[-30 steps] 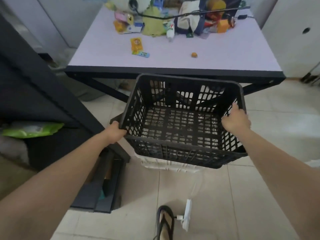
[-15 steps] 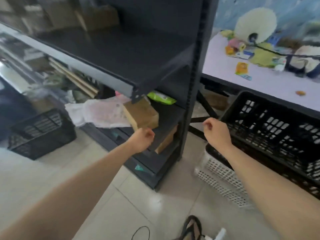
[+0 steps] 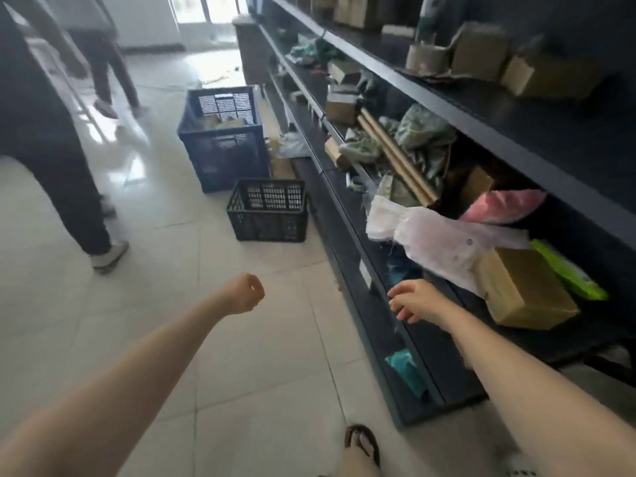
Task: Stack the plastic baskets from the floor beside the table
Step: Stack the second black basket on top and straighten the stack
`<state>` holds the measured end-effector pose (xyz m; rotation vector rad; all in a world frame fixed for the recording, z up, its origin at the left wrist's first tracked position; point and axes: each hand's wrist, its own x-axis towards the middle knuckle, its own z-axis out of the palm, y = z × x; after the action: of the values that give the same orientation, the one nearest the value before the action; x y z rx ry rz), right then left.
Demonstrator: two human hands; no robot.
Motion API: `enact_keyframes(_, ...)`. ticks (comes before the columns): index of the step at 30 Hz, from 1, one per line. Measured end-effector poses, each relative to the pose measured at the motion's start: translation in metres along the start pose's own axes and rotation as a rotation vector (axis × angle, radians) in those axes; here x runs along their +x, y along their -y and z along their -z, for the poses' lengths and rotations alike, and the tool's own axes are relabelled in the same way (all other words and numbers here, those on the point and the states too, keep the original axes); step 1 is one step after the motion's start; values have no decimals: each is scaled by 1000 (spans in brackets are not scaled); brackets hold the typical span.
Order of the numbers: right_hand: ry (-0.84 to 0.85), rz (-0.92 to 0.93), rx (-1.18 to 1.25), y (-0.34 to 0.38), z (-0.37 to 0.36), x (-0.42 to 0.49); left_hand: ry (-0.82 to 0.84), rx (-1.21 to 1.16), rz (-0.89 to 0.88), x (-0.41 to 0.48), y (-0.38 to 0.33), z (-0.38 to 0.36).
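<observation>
While both hands (image 3: 242,293) empty, left grip fisted, right (image 3: 414,301) loose: black basket (image 3: 267,211) on pale tiles (image 3: 165,270) beside shelving (image 3: 378,280).

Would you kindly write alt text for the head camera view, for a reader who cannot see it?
Both hands are empty: the left hand is a fist, the right hand open, reaching over a tiled floor. Ahead, a small black basket stands before a taller blue crate, beside cluttered dark shelves.
</observation>
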<state>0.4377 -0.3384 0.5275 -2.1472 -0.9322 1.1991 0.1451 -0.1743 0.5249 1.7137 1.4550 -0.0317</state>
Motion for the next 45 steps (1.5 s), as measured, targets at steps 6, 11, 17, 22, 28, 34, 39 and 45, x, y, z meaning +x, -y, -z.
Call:
enact_keyframes(6,125,58,-17,86,-16,105,-144,-265,187,73,29,72)
enact_keyframes(11,166,69,-78,151,-5,228,-144,-310,203,170,5,125)
enact_keyframes(17,203,48,-250,232,23,352,-172,-345,229,276,-41,188)
enact_keyframes(22,299,5,-385,286,32,418,-127,-271,245,342,-52,230)
enact_keyframes(28,283,-68,-388,336,20,522,-150,-226,289,452,-32,294)
enact_keyframes(34,214,-262,-430,366,-12,663,-147,-150,292,608,-1,355)
enact_keyframes(39,164,-418,-359,381,-52,775,-175,-77,381,717,40,397)
enact_keyframes(45,82,-507,-284,337,-125,917,-222,-28,444,863,108,375)
